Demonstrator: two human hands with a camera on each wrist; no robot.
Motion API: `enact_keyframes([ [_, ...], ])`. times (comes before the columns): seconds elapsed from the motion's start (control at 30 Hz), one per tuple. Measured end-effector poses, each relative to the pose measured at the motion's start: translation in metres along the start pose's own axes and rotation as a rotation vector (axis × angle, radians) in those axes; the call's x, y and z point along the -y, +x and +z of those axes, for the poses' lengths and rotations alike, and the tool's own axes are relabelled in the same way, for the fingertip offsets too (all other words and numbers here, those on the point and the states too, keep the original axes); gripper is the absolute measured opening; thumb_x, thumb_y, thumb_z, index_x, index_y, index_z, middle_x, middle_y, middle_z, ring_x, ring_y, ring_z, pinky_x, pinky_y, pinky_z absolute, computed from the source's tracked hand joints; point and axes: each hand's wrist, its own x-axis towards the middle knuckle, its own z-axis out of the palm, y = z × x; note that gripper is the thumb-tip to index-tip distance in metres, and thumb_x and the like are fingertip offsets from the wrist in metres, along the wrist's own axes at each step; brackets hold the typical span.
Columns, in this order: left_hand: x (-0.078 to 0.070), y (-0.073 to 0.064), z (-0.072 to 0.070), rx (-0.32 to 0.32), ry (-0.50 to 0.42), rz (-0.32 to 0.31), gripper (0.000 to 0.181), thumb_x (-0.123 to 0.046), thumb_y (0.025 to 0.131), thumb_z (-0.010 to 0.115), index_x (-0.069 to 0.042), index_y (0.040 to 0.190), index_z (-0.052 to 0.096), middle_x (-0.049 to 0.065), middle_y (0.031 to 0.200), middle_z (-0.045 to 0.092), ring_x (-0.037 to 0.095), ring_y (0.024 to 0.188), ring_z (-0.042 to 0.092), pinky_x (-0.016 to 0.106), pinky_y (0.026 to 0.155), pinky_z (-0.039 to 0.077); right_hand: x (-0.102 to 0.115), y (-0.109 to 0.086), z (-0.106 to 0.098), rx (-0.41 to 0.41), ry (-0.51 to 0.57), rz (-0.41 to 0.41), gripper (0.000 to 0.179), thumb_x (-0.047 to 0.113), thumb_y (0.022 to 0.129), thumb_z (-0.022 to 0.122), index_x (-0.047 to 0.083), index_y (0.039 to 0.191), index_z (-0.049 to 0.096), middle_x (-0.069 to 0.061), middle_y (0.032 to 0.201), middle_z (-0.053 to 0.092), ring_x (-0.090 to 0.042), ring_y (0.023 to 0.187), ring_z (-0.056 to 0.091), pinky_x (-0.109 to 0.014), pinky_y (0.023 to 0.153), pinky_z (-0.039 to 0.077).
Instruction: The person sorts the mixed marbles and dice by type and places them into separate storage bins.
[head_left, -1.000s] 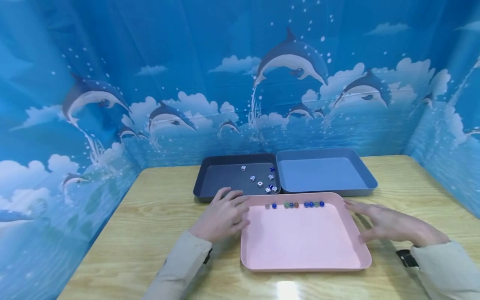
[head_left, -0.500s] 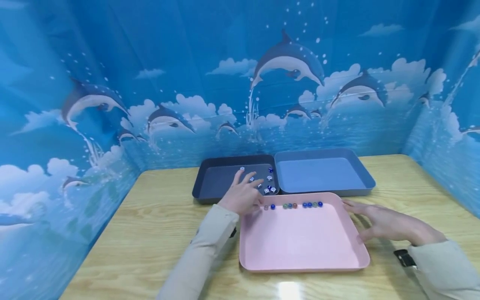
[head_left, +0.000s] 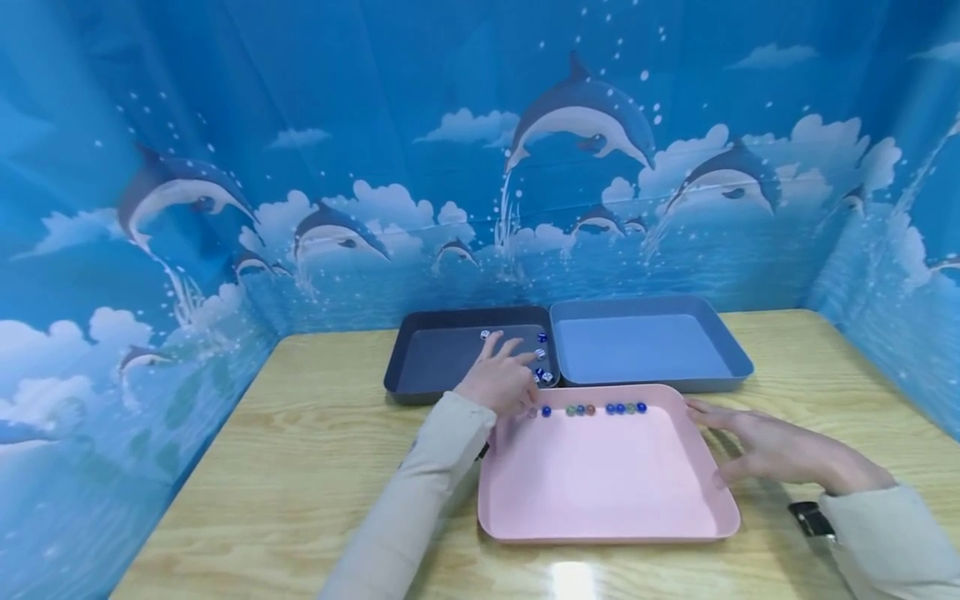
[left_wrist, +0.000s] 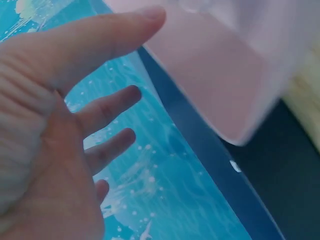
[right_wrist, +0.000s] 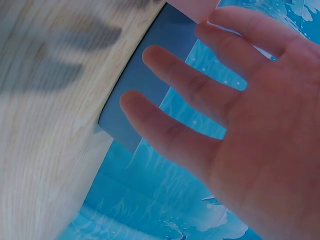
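My left hand point(head_left: 498, 385) reaches over the far left corner of a pink tray point(head_left: 600, 535). Its fingers are spread and extend over the dark tray point(head_left: 431, 354) behind, hiding some of the dice there. In the left wrist view nothing lies between thumb and fingers. A short row of glass marbles point(head_left: 615, 408), blue, green and brownish, lies along the pink tray's far side, with a pale marble point(head_left: 532, 412) right by my left thumb. My right hand point(head_left: 783, 447) stays at the pink tray's right wall, fingers loosely extended, fingertips right at the rim.
Several white-and-blue dice point(head_left: 541, 355) gather toward the dark tray's right side. A grey-blue tray point(head_left: 648, 342) stands to its right, edge to edge. All trays are on a wooden table point(head_left: 315, 450), with a dolphin-print curtain point(head_left: 375, 125) behind and at the sides.
My left hand has moved right and forward from the pink tray's left edge to over the corner and the dark tray. My right hand has held its place; marbles look unmoved.
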Motion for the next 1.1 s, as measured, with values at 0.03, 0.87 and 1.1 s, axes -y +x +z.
enact_keyframes([
  [0.03,-0.001,0.002,-0.002,0.012,-0.005,-0.003,0.018,-0.037,0.089,0.079,-0.037,0.107,0.08,-0.005,0.154,0.047,0.028,0.15,0.026,0.052,0.123,0.008,0.0,0.0,0.0,-0.002,-0.01,-0.003,0.095,0.033,0.076,0.084,-0.016,0.145,0.041,-0.038,0.155,0.026,-0.061,0.136,0.03,-0.063,0.1,0.042],
  [0.87,-0.022,0.02,0.012,0.028,0.081,-0.03,0.016,-0.02,0.085,0.082,-0.031,0.075,0.076,-0.01,0.14,0.06,0.023,0.143,0.038,0.048,0.123,0.013,0.001,-0.004,0.003,-0.011,0.02,0.003,0.095,0.029,0.076,0.085,-0.016,0.146,0.039,-0.038,0.155,0.025,-0.063,0.136,0.027,-0.073,0.1,0.034],
  [1.1,-0.024,0.022,0.016,-0.039,0.12,-0.052,0.025,-0.019,0.083,0.083,-0.03,0.064,0.07,-0.013,0.119,0.07,0.019,0.124,0.054,0.048,0.122,0.018,0.001,-0.002,0.001,-0.02,0.005,-0.008,0.095,0.03,0.077,0.085,-0.015,0.146,0.04,-0.037,0.155,0.026,-0.061,0.136,0.03,-0.072,0.101,0.034],
])
